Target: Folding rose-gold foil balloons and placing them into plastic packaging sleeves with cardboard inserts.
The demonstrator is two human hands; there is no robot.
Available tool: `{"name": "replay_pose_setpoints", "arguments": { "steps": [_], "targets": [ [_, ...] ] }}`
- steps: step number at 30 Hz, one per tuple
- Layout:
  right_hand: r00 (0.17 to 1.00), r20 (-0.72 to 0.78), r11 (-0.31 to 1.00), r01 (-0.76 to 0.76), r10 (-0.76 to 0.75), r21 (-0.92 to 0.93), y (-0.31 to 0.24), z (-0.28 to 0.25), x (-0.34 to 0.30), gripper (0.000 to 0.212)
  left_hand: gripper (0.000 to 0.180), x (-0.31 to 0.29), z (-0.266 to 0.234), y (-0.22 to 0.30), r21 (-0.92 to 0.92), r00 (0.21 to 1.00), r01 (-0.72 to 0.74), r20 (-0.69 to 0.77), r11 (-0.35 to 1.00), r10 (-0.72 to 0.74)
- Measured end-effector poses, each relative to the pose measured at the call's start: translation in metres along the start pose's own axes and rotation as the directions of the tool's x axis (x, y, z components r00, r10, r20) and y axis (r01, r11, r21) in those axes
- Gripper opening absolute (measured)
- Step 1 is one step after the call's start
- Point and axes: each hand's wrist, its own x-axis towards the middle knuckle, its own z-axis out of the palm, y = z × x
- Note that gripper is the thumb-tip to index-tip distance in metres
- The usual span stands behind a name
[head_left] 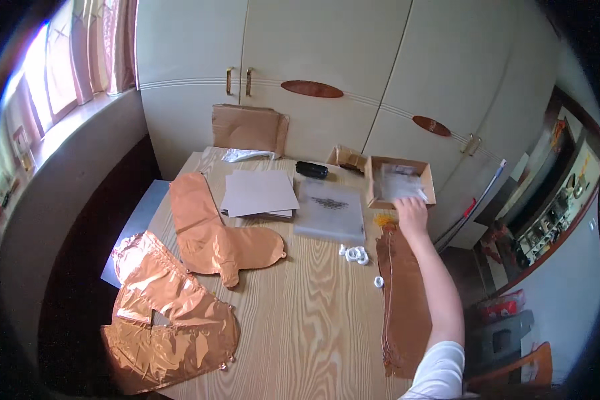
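Note:
My right hand (412, 212) reaches over the near rim of a small cardboard box (429, 175) at the back right of the table. Its fingers are bent and closed at clear plastic bags (399, 181) lying in the box. What they grip is hidden. A small white piece shows beside the fingertips. My left hand is out of view. Below the right forearm lies a long flat brown foil piece (407, 300), with a yellow bundle (385, 219) at its far end. White rolls of ribbon or tape (357, 255) sit left of it.
Two copper-coloured foil balloons, one slightly puffed (207, 233) and one flat and crinkled (173, 320), cover the table's left. Farther back are a stack of grey sheets (260, 192), a clear plastic packet (330, 208), a black case (311, 169) and folded cardboard (247, 130) against the cupboard.

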Motion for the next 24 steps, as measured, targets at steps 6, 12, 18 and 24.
{"name": "replay_pose_setpoints", "arguments": {
  "steps": [6, 12, 18, 24],
  "targets": [
    [0.966, 0.112, 0.961, 0.209, -0.231, 0.182, -0.114, -0.178, -0.044, 0.025, 0.029, 0.027, -0.011, -0.084, 0.14, 0.985, 0.045, -0.169, 0.989, -0.021],
    [0.906, 0.09, 0.78, 0.302, -0.414, 0.548, -0.188, -0.283, -0.133, 0.026, 0.03, 0.033, -0.035, -0.159, 0.055, 0.889, 0.038, -0.458, 0.998, -0.008],
    [0.844, 0.19, 0.586, 0.17, -0.502, 0.792, -0.2, -0.314, -0.173, 0.027, 0.032, -0.001, -0.059, -0.112, -0.29, 0.594, -0.174, -0.793, 0.941, -0.134],
    [0.839, 0.376, 0.537, -0.122, -0.394, 0.835, -0.191, -0.269, -0.155, 0.052, 0.024, -0.059, -0.07, 0.023, -0.078, 0.245, -0.67, -0.962, 0.738, 0.122]
  ]
}}
